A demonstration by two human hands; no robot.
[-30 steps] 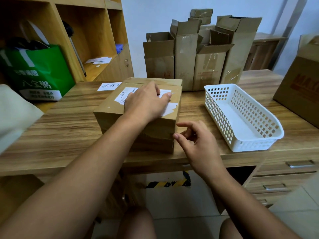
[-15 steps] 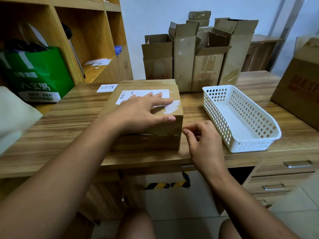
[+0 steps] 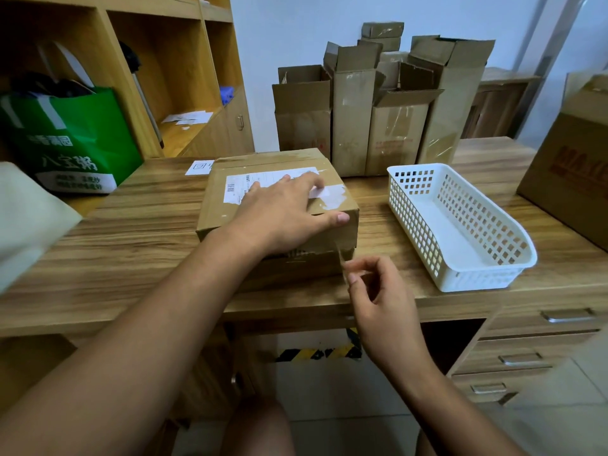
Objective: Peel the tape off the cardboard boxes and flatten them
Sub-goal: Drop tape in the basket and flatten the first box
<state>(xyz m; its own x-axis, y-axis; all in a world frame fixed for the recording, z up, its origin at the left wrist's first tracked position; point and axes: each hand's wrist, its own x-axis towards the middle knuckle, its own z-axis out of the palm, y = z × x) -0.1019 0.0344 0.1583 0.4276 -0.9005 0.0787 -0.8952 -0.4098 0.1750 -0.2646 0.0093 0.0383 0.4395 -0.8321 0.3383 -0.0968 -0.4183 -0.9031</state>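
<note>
Your left hand (image 3: 283, 212) lies flat on top of the shipping box (image 3: 214, 209) in the middle of the surface (image 3: 131, 241), fingers straight and thumb at the near right edge. Your right hand (image 3: 385, 297), on the near side of the box's right corner, pinches a clear tape strip (image 3: 340, 258). The strip runs from those fingers (image 3: 353, 277) up to that corner, so pull along it, toward you. The white basket (image 3: 460, 278) on the right shows only its bare floor. The contents of the opened cartons (image 3: 348, 120) at the far edge are hidden.

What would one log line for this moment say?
stage: peeling tape | left hand: pressing flat on cardboard box | right hand: pinching tape strip off its front face | box: not yet flattened
</note>
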